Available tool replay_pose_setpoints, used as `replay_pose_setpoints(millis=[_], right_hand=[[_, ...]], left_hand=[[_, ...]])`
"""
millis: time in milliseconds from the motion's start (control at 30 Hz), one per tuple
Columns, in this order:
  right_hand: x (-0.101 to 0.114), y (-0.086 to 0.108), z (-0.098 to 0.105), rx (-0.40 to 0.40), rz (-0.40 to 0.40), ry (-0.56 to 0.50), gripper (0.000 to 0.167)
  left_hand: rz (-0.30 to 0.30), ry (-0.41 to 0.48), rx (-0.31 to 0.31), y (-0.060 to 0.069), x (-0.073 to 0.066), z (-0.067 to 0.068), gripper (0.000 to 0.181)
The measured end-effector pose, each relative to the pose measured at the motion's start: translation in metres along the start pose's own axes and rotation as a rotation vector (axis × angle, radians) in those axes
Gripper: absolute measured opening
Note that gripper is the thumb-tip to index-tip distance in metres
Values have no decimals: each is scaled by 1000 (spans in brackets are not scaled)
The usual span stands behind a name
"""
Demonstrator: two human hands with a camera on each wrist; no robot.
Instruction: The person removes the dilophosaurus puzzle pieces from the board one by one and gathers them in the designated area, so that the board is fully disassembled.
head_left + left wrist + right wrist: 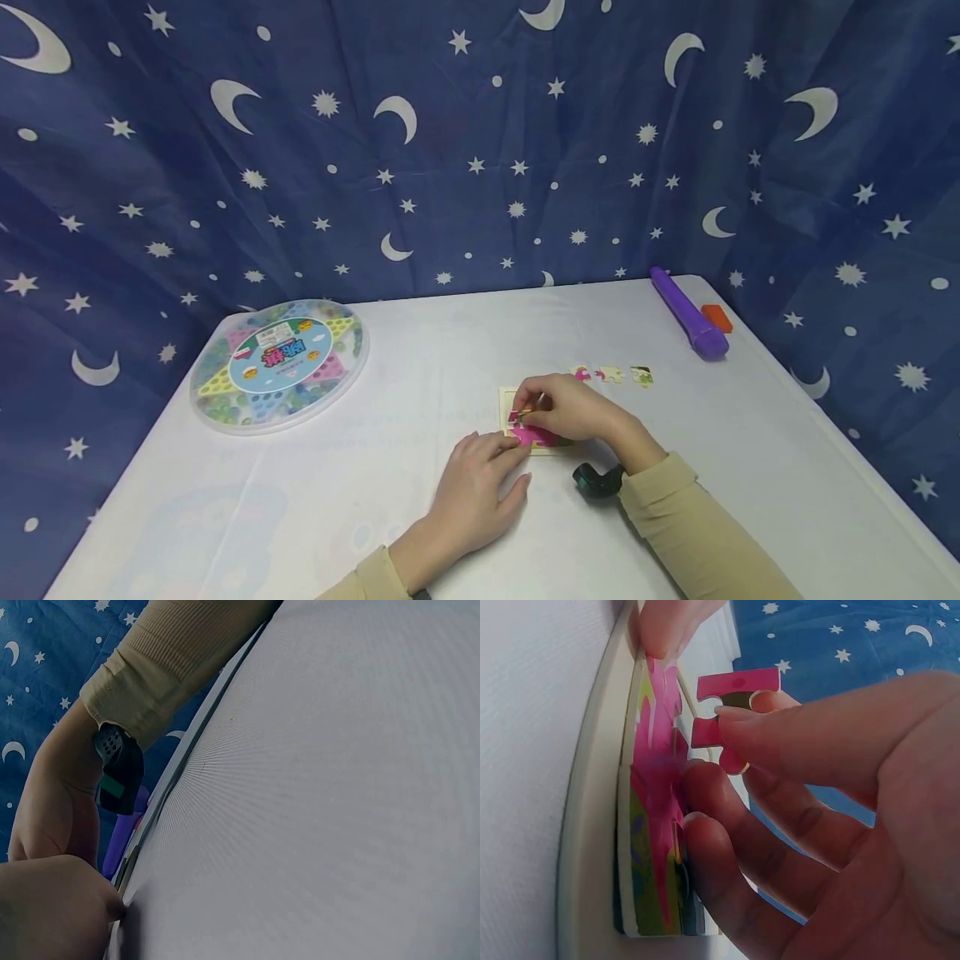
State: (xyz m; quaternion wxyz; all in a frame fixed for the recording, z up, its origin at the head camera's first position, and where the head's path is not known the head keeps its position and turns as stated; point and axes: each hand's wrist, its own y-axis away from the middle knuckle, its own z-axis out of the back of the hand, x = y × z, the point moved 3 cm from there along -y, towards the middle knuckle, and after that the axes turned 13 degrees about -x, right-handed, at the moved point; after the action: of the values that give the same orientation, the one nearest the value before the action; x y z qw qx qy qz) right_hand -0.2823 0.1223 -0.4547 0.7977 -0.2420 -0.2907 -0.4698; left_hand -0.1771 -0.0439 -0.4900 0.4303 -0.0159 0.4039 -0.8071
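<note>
A pink jigsaw piece (739, 679) is pinched between the thumb and fingers of my right hand (573, 408), just above a small jigsaw board (506, 402). Several joined pink and green pieces (651, 724) lie within the board's pale frame. Two lower fingertips of the right hand are at the joined pieces. My left hand (476, 492) lies at the board's near left corner, its fingers extended; one fingertip (664, 634) touches the joined pieces in the right wrist view. The left wrist view shows mostly white tablecloth, with the hands at lower left. Part of the board is hidden under both hands.
Behind the board lie loose jigsaw pieces (611, 375) in a row. A round, clear-lidded board game box (279, 362) is at the left. At the back right are a purple microphone-shaped stick (688, 315) and an orange block (717, 317). A star-patterned curtain (450, 150) hangs behind.
</note>
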Motion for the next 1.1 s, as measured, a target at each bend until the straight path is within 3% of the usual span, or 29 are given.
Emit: replay_pose_setpoints(millis=[467,667,933,1100], right_hand=[[-11,-4,14,-32,-29,12,8],[-22,-3,27,-55,-78,5,4],[-45,9,45,-153,-177,11,10],[-57,23,51,-184,-258,-16,26]], left_hand=[[17,2,-14,-2,1,1,36],[57,-37,14,-2,2,1,34],[52,-46,-10,-1,2,-2,30],[51,-32,-32,-2,2,-3,28]])
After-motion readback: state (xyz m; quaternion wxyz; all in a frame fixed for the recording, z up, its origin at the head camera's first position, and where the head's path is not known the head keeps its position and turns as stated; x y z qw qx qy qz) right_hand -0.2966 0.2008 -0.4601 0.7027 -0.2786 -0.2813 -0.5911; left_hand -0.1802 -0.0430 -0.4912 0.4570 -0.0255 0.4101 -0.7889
